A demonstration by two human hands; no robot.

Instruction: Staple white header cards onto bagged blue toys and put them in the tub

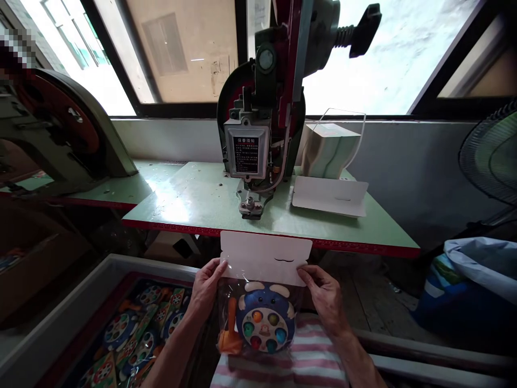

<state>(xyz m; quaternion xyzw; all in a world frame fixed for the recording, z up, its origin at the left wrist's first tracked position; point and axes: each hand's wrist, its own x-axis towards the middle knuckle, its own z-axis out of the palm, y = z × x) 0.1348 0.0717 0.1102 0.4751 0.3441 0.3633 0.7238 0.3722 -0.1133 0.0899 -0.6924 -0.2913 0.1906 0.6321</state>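
My left hand [207, 287] pinches the left lower corner of a white header card [258, 253]. At the opposite corner my right hand [323, 293] pinches the same card. Below the card hangs a clear plastic bag [297, 302], its top edge meeting the card. Inside it are a round blue animal-faced toy [265, 318] with coloured buttons and an orange toy hammer [230, 337]. Just beyond the card, the stapling head [251, 207] of a machine [262, 118] stands over the green table [189, 194]. Whether the card is folded over the bag's mouth I cannot tell.
Another card [330, 196] lies on the table in front of a stack of cards [331, 151]. A grey bin [107, 264] of bagged toys stands lower left. A second machine [72, 129], a fan [493, 156] and a blue-and-white sack [464, 285] flank the workplace.
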